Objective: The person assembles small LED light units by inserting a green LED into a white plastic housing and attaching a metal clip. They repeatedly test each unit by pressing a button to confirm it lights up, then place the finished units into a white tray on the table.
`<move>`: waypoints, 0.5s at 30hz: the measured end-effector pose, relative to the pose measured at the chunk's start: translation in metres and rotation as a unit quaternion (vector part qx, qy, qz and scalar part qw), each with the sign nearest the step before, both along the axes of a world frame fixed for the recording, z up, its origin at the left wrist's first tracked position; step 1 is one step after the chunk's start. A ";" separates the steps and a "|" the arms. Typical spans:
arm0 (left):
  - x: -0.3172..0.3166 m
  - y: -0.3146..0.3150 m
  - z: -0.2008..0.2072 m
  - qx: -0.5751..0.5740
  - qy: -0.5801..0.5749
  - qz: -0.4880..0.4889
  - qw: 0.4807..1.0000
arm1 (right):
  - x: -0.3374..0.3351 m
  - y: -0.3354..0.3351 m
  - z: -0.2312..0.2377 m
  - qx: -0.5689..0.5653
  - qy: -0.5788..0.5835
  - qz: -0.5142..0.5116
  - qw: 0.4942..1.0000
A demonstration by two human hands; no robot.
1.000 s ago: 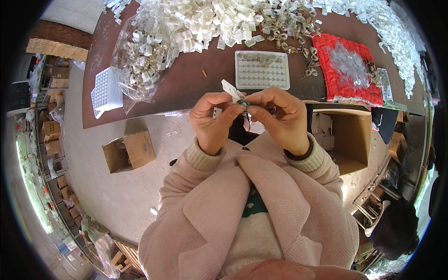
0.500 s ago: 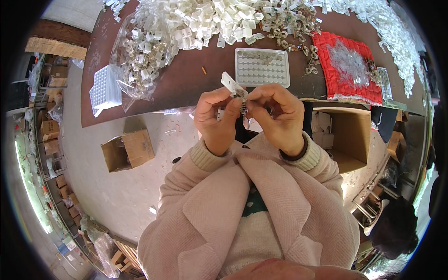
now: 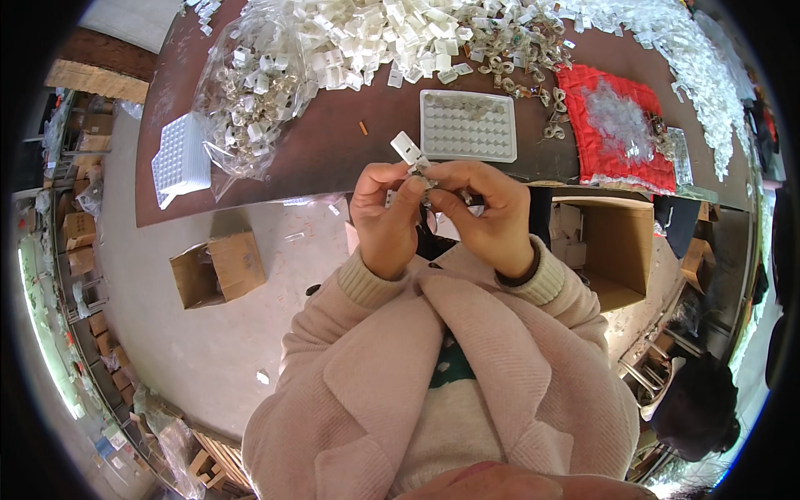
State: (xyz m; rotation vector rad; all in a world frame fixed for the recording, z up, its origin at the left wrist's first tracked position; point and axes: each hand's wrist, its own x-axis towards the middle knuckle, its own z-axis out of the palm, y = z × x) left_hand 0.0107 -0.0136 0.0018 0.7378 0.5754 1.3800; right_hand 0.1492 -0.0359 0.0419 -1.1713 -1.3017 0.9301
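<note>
I see the hands have come closer together since a second ago: the left hand point(image 3: 385, 218) and right hand point(image 3: 487, 215) now press fingertip to fingertip over the small metal clip point(image 3: 427, 185). The white plastic piece point(image 3: 406, 147) has swung; earlier it lay low and nearly flat between the thumbs, and now it sticks up and to the left above the knuckles, its end over the edge of the bench point(image 3: 333, 158). Both hands have risen slightly toward the white tray point(image 3: 467, 125).
</note>
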 end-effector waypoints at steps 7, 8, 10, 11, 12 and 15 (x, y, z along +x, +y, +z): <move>-0.009 0.015 -0.006 -0.112 -0.034 -0.041 0.992 | 0.038 0.024 -0.008 0.043 -0.238 -0.099 0.965; -0.010 0.017 -0.007 -0.113 -0.040 -0.040 0.992 | 0.046 0.034 -0.013 0.066 -0.264 -0.122 0.955; -0.010 0.020 -0.011 -0.110 -0.051 -0.048 0.991 | 0.056 0.054 -0.024 0.111 -0.311 -0.171 0.928; -0.010 0.022 -0.013 -0.107 -0.057 -0.056 0.991 | 0.059 0.059 -0.029 0.114 -0.324 -0.163 0.925; -0.009 0.023 -0.014 -0.102 -0.065 -0.062 0.991 | 0.061 0.063 -0.034 0.113 -0.335 -0.157 0.922; -0.010 0.024 -0.019 -0.097 -0.070 -0.070 0.990 | 0.064 0.069 -0.042 0.105 -0.365 -0.144 0.914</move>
